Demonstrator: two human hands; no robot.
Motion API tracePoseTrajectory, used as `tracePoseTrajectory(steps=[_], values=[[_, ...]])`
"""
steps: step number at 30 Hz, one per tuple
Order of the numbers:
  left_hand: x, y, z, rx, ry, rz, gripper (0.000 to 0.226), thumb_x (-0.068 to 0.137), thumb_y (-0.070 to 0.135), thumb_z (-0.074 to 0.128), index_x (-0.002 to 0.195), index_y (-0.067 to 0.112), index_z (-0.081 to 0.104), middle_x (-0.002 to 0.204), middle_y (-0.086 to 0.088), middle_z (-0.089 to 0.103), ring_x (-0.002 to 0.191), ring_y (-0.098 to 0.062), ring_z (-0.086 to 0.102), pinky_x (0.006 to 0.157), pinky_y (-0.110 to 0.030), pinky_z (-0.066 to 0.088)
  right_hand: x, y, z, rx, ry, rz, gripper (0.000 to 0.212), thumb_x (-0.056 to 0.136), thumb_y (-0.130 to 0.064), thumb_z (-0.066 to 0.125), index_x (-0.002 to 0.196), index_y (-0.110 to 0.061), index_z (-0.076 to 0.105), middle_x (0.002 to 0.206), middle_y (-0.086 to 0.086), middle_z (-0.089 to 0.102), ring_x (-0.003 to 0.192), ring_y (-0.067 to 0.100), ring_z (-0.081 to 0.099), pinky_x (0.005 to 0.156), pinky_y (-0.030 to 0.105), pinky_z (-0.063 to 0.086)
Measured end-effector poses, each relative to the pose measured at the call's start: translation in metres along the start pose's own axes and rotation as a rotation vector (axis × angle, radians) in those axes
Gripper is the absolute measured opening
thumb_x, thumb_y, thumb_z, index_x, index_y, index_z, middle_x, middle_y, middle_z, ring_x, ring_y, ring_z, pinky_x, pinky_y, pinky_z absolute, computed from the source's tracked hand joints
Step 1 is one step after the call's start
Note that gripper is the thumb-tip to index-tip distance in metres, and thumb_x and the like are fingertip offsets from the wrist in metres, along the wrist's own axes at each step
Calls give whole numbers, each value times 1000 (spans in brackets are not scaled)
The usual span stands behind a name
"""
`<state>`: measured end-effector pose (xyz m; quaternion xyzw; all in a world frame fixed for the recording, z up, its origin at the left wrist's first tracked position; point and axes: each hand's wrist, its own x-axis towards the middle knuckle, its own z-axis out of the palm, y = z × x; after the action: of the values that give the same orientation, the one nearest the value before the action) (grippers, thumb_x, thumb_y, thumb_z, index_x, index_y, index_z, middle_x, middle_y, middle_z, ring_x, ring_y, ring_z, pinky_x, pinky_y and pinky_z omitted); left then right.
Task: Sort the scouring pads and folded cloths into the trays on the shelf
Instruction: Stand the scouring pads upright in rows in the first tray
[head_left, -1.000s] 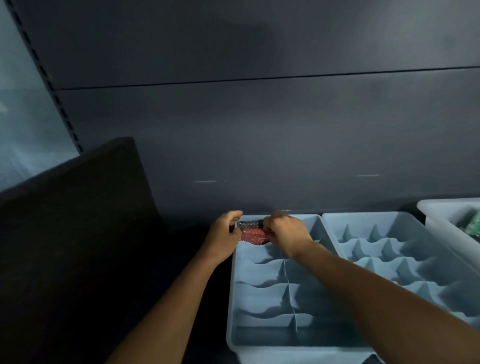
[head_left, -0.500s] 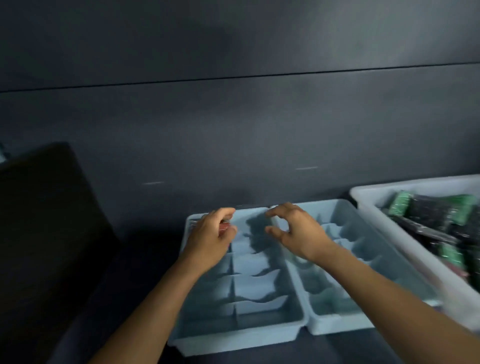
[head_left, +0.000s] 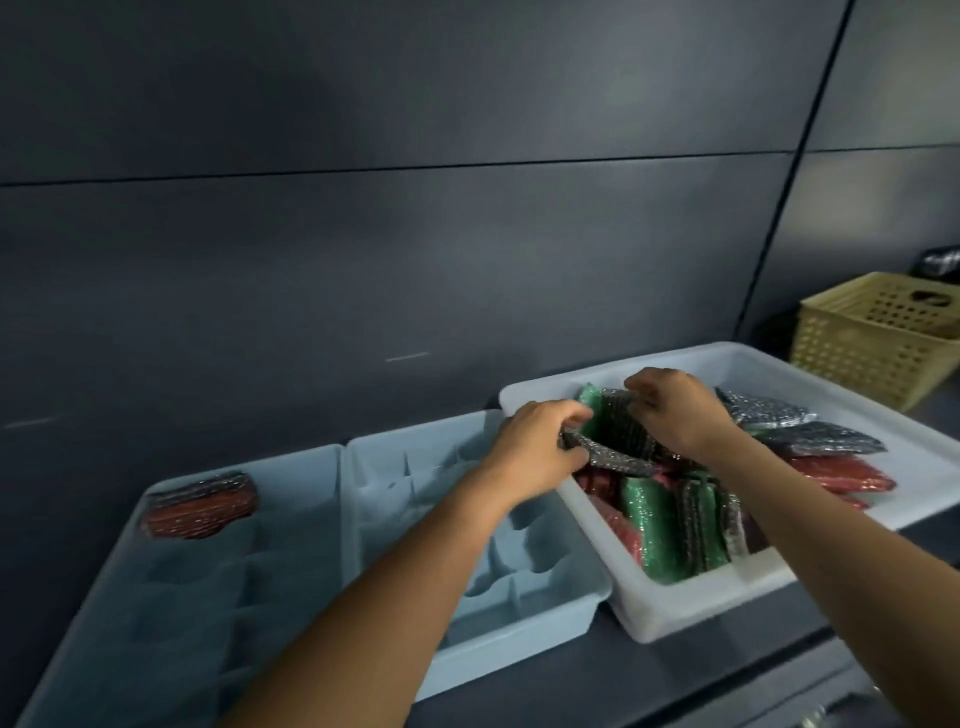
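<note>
Big dark shelf (head_left: 691, 670) with a grey panel wall behind it, and everything sits along that. Two pale blue divided trays side by side: the left tray (head_left: 104, 566) has one red scouring pad (head_left: 200, 506) tucked in its far left compartment, and the middle tray (head_left: 566, 592) right beside it shows only bare dividers where the arm doesn't cover it. Touching that one on the right is the white bin (head_left: 670, 613), packed with sparkly pads: green ones (head_left: 652, 525) standing on edge near the front, red ones (head_left: 841, 474) and dark silver-flecked ones (head_left: 821, 439) lying flatter toward the right. Further back on the right there's a yellow mesh basket (head_left: 862, 353), well apart from the rest.

Both forearms reach in from the bottom, angled up and right over the trays into the bin. The left hand (head_left: 535, 452) has its grip pinched shut on the near-left edge of a dark and green pad (head_left: 613, 431), fingers curled over the top, thumb underneath. The right hand (head_left: 680, 415) is clamped on the far edge of the same pad, fingertips (head_left: 636, 387) bunched down on it, wrist bent. The pad is raised above the pile at the bin's left end and bowed between the two hands.
</note>
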<state>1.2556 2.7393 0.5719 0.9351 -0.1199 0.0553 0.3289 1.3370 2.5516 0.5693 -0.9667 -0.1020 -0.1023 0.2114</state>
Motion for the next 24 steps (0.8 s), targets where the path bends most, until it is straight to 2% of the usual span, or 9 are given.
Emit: tracePoseTrajectory(steps=[2, 4, 7, 9, 12, 15, 17, 20, 24], values=[[15, 11, 10, 192, -126, -7, 66, 81, 23, 75, 142, 27, 48, 142, -1, 53, 131, -22, 46, 108, -36, 36, 9, 9, 1, -141, -59, 46, 43, 90, -30, 61, 129, -13, 55, 127, 15, 59, 121, 35, 49, 96, 43, 44], [26, 15, 17, 360, -200, -34, 69, 80, 29, 77, 142, 33, 46, 143, -1, 51, 131, -23, 43, 106, -37, 31, 15, 12, 6, -262, -130, 54, 48, 89, -40, 61, 126, -10, 52, 126, 15, 57, 122, 35, 46, 95, 43, 42], [35, 13, 20, 466, -139, -5, 46, 86, 36, 72, 130, 36, 58, 132, 0, 60, 125, -23, 49, 104, -37, 31, 20, 10, 15, -288, -150, 45, 41, 87, -36, 65, 117, -10, 55, 116, 14, 61, 115, 33, 50, 90, 40, 44], [35, 10, 17, 453, -53, 17, 33, 92, 34, 65, 124, 33, 63, 124, 1, 65, 119, -23, 54, 102, -36, 35, 21, 7, 14, -206, -134, 59, 29, 86, -28, 67, 106, -10, 59, 105, 13, 65, 101, 31, 57, 82, 36, 46], [25, 3, 10, 263, 90, 8, 28, 95, 31, 60, 123, 28, 64, 117, -1, 69, 105, -23, 62, 95, -37, 46, 19, 0, 3, -17, -93, 125, 14, 87, -21, 66, 94, -10, 62, 86, 9, 63, 82, 28, 61, 75, 34, 49], [10, -5, 1, -65, 264, -52, 29, 93, 33, 62, 121, 24, 65, 109, 3, 69, 94, -16, 65, 83, -35, 52, 14, -9, -15, 103, 15, 135, 19, 86, -24, 64, 99, -12, 60, 84, 7, 63, 79, 30, 62, 77, 43, 55], [-2, -14, -7, -271, 370, -83, 30, 88, 37, 64, 112, 18, 68, 96, 4, 70, 85, -15, 65, 76, -33, 52, 5, -22, -26, 182, 90, 140, 31, 86, -31, 64, 107, -11, 54, 89, 8, 63, 82, 32, 61, 75, 45, 54], [-27, -31, -22, -499, 493, -101, 33, 78, 39, 65, 93, 10, 68, 85, -12, 73, 74, -26, 68, 73, -47, 56, -11, -48, -33, 354, 177, 98, 38, 88, -27, 62, 116, -9, 43, 104, 11, 59, 92, 34, 57, 81, 47, 50], [-72, -60, -47, -620, 545, -149, 22, 75, 24, 67, 87, 6, 64, 78, -15, 72, 68, -16, 57, 64, -43, 51, -30, -96, -24, 540, 159, -83, 49, 92, -15, 56, 138, -21, 38, 115, 12, 59, 98, 38, 59, 85, 44, 48]])
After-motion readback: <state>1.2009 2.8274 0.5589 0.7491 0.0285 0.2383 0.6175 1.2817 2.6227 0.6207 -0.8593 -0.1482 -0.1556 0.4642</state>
